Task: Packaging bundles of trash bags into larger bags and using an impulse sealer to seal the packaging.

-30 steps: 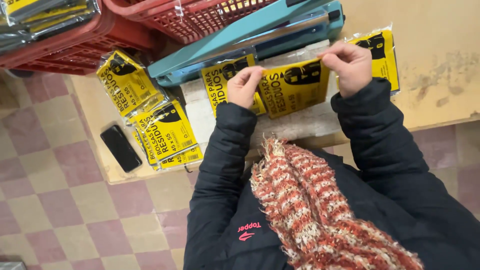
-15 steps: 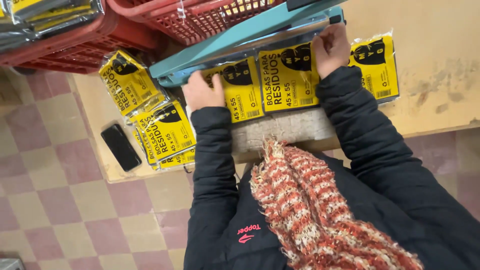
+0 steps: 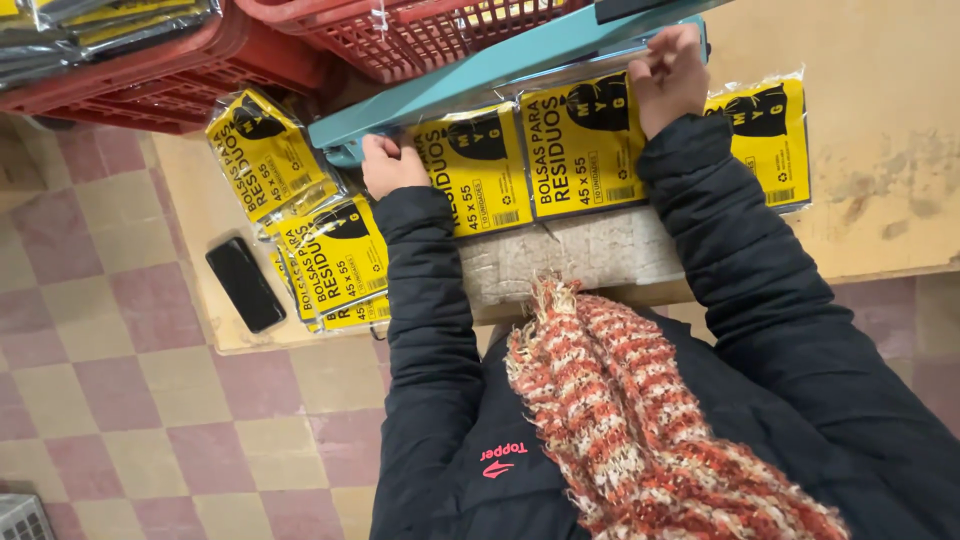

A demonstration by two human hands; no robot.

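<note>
Right now the person leans over a pale wooden bench with both arms stretched forward. Three flat yellow packets with black print, wrapped in clear film, lie side by side under a long teal bar that slants across the bench. The left hand rests on the left edge of the left packet, just below the low end of the bar; its fingers curl down onto the film and press it, but I cannot tell whether they pinch it. The right hand lies over the top of the middle packet, right against the bar, fingers close together and bent, pressing down on the packet's upper edge. The right packet lies just beyond that wrist, touched by neither hand. Below the packets a whitish block shows at the near edge of the bench.

Off to the left, a loose heap of the same yellow packets lies on the bench, with a black phone beside it. Red plastic baskets stand at the far side. A knitted red and cream scarf hangs over the dark jacket.
</note>
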